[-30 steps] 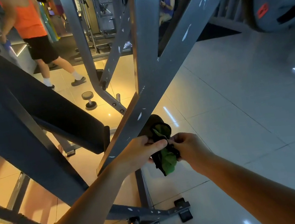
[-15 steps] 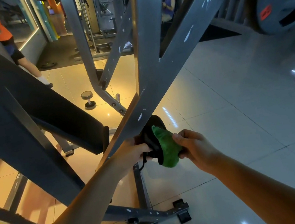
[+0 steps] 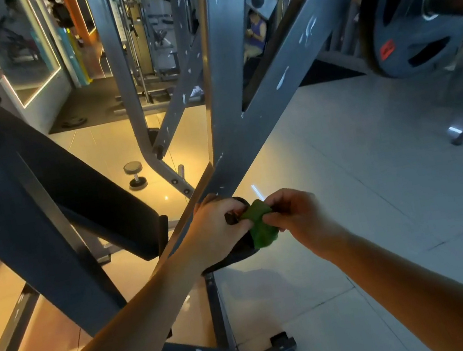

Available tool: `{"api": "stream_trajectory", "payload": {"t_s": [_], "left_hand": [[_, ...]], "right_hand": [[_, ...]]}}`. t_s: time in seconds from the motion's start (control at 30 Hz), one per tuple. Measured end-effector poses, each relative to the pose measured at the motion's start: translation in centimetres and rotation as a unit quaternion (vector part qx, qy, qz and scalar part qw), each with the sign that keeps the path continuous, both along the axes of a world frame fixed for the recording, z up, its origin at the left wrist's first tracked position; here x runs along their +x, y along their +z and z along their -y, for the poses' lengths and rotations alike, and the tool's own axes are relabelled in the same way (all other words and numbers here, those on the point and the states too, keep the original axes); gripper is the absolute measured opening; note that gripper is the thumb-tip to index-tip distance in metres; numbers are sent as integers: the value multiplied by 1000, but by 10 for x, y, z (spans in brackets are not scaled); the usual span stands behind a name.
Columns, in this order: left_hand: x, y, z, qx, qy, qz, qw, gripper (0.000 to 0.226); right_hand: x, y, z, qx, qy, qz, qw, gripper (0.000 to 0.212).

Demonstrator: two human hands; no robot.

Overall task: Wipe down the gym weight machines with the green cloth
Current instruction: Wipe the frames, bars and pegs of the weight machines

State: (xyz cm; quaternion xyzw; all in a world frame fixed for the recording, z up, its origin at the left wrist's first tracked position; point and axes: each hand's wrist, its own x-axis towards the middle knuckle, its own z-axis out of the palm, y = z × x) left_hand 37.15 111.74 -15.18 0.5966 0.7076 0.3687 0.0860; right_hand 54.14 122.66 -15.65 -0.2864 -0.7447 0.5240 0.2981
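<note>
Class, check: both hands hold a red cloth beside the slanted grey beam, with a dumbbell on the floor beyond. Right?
No: the head view shows a green cloth, not red. The left hand and right hand hold it beside the grey beam, dumbbell beyond.

The left hand (image 3: 218,232) has moved right to meet the right hand (image 3: 295,216). Both now pinch the green cloth (image 3: 258,226), bunched smaller between them. The far-left orange-shirted person has gone from sight.

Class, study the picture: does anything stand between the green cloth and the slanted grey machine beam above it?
Little does. The green cloth, pinched by left hand and right hand, sits against a black item, whose edge lies between it and the grey beam.
</note>
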Motion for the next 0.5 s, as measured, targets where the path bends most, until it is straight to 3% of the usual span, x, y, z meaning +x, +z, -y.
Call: {"api": "stream_trajectory", "payload": {"t_s": [0.1, 0.13, 0.2, 0.27, 0.33, 0.4, 0.5], "left_hand": [[3, 28, -13, 31, 36, -1, 999, 8], [2, 37, -18, 52, 49, 3, 997, 8], [3, 59, -30, 93, 66, 17, 993, 14], [7, 84, -42, 130, 63, 22, 989, 19], [11, 112, -53, 160, 36, 18, 986, 19], [13, 140, -60, 196, 2, -3, 981, 20], [8, 182, -69, 259, 4, -40, 965, 21]], "right_hand": [[-9, 23, -8, 72, -137, 45, 987, 25], [-11, 37, -7, 55, -168, 59, 983, 22], [-12, 67, -7, -71, -158, 43, 984, 21], [-11, 97, -7, -211, -73, -34, 974, 29], [-13, 122, -8, -281, -9, -148, 948, 32], [-22, 144, -16, -272, -32, -224, 935, 29], [-31, 184, -27, -192, -118, -261, 939, 14]]}}
